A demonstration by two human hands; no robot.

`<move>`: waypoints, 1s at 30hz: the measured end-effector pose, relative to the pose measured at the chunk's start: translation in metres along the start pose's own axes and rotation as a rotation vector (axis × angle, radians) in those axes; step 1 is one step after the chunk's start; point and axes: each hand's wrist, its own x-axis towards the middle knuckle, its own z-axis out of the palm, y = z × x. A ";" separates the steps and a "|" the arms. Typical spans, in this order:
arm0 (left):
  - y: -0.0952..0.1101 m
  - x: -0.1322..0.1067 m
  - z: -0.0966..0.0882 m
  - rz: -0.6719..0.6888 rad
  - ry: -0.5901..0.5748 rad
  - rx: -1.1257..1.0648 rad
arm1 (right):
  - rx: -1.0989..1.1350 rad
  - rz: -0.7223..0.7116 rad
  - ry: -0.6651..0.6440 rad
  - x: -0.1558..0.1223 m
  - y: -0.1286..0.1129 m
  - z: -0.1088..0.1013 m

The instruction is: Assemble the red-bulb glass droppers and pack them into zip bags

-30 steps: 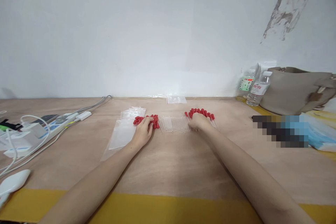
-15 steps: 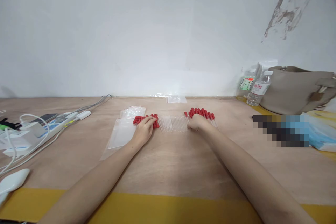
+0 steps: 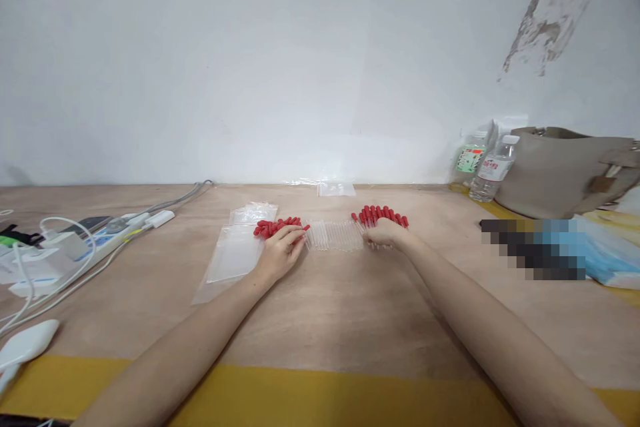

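Note:
A heap of red rubber dropper bulbs (image 3: 274,226) lies at the left, partly on clear plastic bags. My left hand (image 3: 283,255) is at its near right edge, thumb and fingers pinched on one red bulb (image 3: 307,227). Right of it, thin clear dropper tubes (image 3: 336,235) lie side by side in a row. Past them is a fan of droppers with red bulbs fitted (image 3: 379,213), bulbs pointing away from me. My right hand (image 3: 387,233) rests over their clear stems with fingers curled closed; what is between the fingertips is hidden.
Flat clear bags (image 3: 233,257) lie left of the bulbs, and a small bag (image 3: 337,189) lies by the wall. A power strip (image 3: 107,237) with cables is at the left. Two plastic bottles (image 3: 493,170), a grey-beige handbag (image 3: 565,170) and a blue-and-white packet (image 3: 607,253) stand right.
My right hand has shifted slightly right, from the end of the tube row onto the bulbed droppers. My left hand has drawn a little right and nearer, with a red bulb now at its fingertips.

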 end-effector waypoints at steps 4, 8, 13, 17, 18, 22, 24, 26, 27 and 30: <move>0.004 0.001 -0.001 -0.012 -0.041 -0.025 | 0.145 0.010 -0.133 -0.008 0.015 -0.002; 0.014 -0.001 -0.001 -0.077 -0.078 -0.052 | 0.254 -0.081 -0.175 -0.033 0.025 -0.005; 0.038 -0.003 -0.003 -0.030 -0.277 -0.067 | 0.212 -0.345 -0.168 -0.066 0.035 -0.001; 0.051 -0.004 -0.004 -0.015 -0.401 -0.101 | -0.035 -0.541 -0.029 -0.073 0.040 0.005; 0.052 -0.004 -0.004 -0.025 -0.408 -0.115 | -0.075 -0.562 -0.030 -0.072 0.040 0.006; 0.052 -0.004 0.001 -0.063 -0.410 -0.168 | -0.121 -0.544 -0.074 -0.067 0.038 0.004; 0.051 -0.004 0.004 -0.087 -0.406 -0.178 | -0.061 -0.536 -0.074 -0.065 0.032 0.006; 0.049 -0.004 0.007 -0.108 -0.395 -0.190 | 0.038 -0.554 -0.055 -0.064 0.024 0.011; 0.049 -0.004 0.008 -0.115 -0.385 -0.199 | 0.084 -0.567 -0.038 -0.063 0.020 0.016; 0.049 -0.005 0.009 -0.118 -0.353 -0.226 | 0.152 -0.562 0.023 -0.062 0.012 0.035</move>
